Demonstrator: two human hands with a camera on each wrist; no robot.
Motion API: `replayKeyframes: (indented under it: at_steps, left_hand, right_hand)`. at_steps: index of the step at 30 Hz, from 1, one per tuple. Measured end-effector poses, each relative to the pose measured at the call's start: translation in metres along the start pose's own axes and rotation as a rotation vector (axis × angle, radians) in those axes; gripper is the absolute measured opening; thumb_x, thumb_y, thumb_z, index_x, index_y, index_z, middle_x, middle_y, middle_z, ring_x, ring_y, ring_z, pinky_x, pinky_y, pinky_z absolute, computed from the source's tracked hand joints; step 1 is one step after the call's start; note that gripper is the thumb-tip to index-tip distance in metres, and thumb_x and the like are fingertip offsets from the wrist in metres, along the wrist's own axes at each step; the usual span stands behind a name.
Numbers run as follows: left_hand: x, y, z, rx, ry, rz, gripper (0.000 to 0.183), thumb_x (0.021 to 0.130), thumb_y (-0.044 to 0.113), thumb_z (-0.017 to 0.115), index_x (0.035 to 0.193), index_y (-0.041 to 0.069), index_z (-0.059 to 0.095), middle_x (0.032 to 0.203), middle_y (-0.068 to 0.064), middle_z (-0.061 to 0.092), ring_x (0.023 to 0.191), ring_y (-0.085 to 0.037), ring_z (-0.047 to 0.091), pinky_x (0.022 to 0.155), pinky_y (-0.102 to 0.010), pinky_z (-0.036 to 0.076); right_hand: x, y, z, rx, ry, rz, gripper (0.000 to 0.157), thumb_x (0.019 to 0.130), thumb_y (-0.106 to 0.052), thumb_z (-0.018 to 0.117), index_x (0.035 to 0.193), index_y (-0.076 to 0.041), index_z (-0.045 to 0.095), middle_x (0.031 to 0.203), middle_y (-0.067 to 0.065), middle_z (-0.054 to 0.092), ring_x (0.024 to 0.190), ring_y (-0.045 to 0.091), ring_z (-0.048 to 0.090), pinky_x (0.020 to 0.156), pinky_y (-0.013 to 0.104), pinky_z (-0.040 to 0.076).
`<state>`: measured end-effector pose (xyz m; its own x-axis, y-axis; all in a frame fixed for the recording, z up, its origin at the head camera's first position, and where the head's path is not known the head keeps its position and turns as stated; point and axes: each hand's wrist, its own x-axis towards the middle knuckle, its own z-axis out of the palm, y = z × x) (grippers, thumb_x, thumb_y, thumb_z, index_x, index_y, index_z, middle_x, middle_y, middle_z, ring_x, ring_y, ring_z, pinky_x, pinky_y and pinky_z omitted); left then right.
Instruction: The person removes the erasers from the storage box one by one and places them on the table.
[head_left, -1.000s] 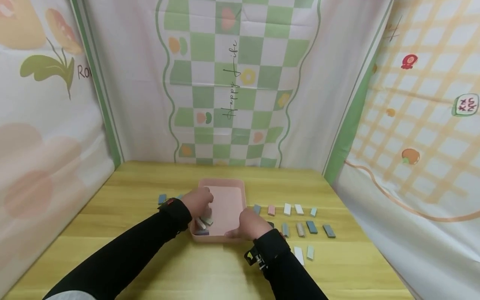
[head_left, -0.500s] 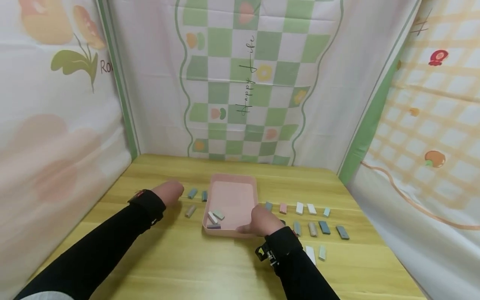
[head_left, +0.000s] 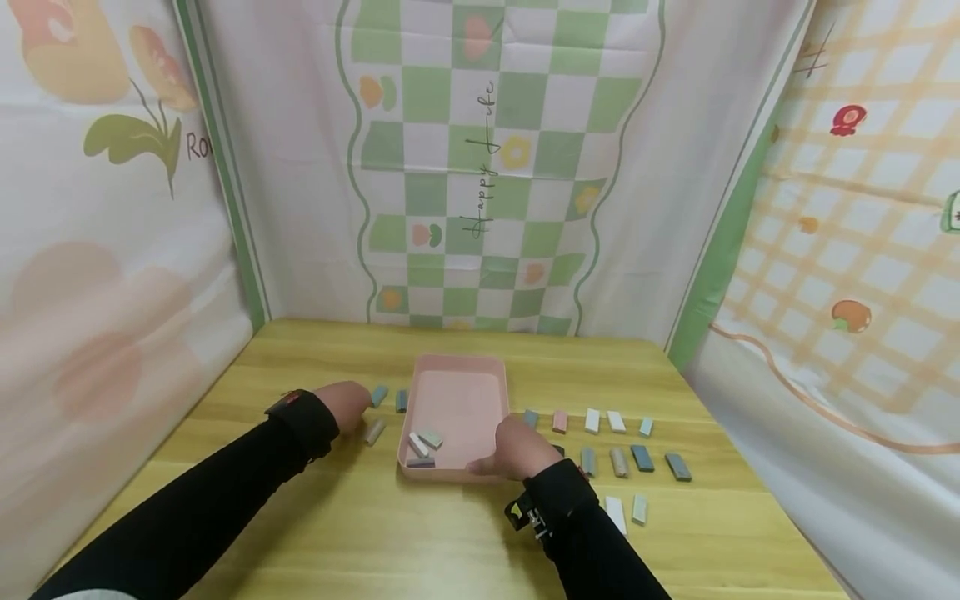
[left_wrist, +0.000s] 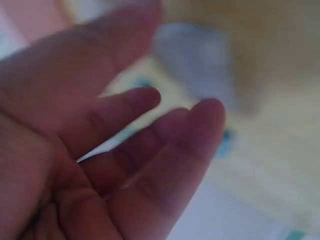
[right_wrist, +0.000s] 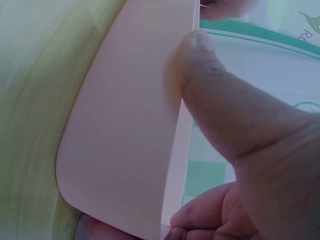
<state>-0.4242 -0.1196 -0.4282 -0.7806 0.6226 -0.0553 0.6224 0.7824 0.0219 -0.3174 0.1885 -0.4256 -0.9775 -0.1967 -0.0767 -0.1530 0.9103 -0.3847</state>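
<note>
A shallow pink tray (head_left: 453,478) stands mid-table with a white block (head_left: 417,445), a pale green block (head_left: 430,439) and a grey block (head_left: 421,463) in its near left corner. My right hand (head_left: 522,448) grips its near right corner; in the right wrist view the thumb (right_wrist: 215,75) lies over the rim. Left of the tray, my left hand (head_left: 347,403) reaches low over the table, thumb and fingers apart. Close by are two blue-grey blocks (head_left: 379,396) (head_left: 402,402) and a tan block (head_left: 373,432). A blurred greyish block (left_wrist: 195,62) shows past the left thumb.
Right of the tray, loose rows of small blocks lie on the wooden table (head_left: 420,542), including a pink block (head_left: 560,422), a dark blue block (head_left: 642,458) and a long white block (head_left: 615,515). Patterned cloth (head_left: 300,167) hangs along the back and both sides.
My left hand has moved from above the tray's left part out to the table on its left, uncovering the blocks there. The right hand stays on the tray corner. The head view has shifted slightly.
</note>
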Motion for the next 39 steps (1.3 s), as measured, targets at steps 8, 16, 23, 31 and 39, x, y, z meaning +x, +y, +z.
replayKeyframes:
  at_steps: [8, 16, 23, 31, 39]
  left_hand:
    - [0.029, 0.070, -0.006, 0.079, 0.150, 0.247, 0.020, 0.093, -0.007, 0.073, 0.108, 0.006, 0.078, 0.101, -0.008, 0.076, 0.091, -0.020, 0.071, 0.085, -0.032, 0.060]
    - [0.046, 0.092, 0.015, 0.101, 0.116, 0.287, 0.033, 0.092, 0.006, 0.072, 0.064, 0.013, 0.058, 0.062, 0.007, 0.041, 0.058, -0.010, 0.033, 0.060, -0.025, 0.033]
    - [0.049, 0.099, 0.010, -0.038, 0.093, 0.355, 0.028, 0.087, -0.005, 0.070, 0.066, 0.013, 0.065, 0.064, 0.009, 0.040, 0.062, -0.009, 0.032, 0.061, -0.023, 0.030]
    - [0.052, 0.093, 0.016, -0.055, 0.219, 0.383, 0.008, 0.092, 0.007, 0.077, 0.089, 0.014, 0.081, 0.084, 0.003, 0.065, 0.074, -0.011, 0.058, 0.071, -0.023, 0.051]
    - [0.033, 0.063, 0.002, -0.161, 0.325, 0.272, 0.010, 0.094, 0.009, 0.078, 0.103, 0.010, 0.072, 0.094, 0.000, 0.061, 0.080, -0.013, 0.060, 0.072, -0.027, 0.053]
  right_hand:
    - [-0.001, 0.002, 0.001, -0.001, 0.001, 0.002, 0.058, 0.086, -0.045, 0.089, 0.062, -0.015, 0.046, 0.067, -0.004, 0.032, 0.060, 0.015, 0.036, 0.061, 0.029, 0.032]
    - [0.000, 0.001, 0.003, 0.006, 0.008, -0.024, 0.061, 0.086, -0.044, 0.089, 0.059, -0.017, 0.041, 0.064, -0.006, 0.027, 0.057, 0.014, 0.032, 0.058, 0.028, 0.028]
    - [-0.002, 0.005, 0.003, 0.017, 0.020, -0.028, 0.061, 0.086, -0.043, 0.089, 0.059, -0.018, 0.041, 0.062, -0.006, 0.026, 0.056, 0.013, 0.030, 0.057, 0.029, 0.026]
    - [0.000, 0.008, 0.006, -0.028, 0.013, 0.019, 0.060, 0.085, -0.049, 0.089, 0.062, -0.015, 0.045, 0.065, -0.004, 0.030, 0.057, 0.015, 0.034, 0.057, 0.029, 0.029]
    - [-0.002, 0.003, 0.002, -0.022, -0.004, 0.033, 0.052, 0.085, -0.047, 0.089, 0.070, -0.009, 0.056, 0.070, -0.002, 0.040, 0.063, 0.017, 0.043, 0.062, 0.030, 0.036]
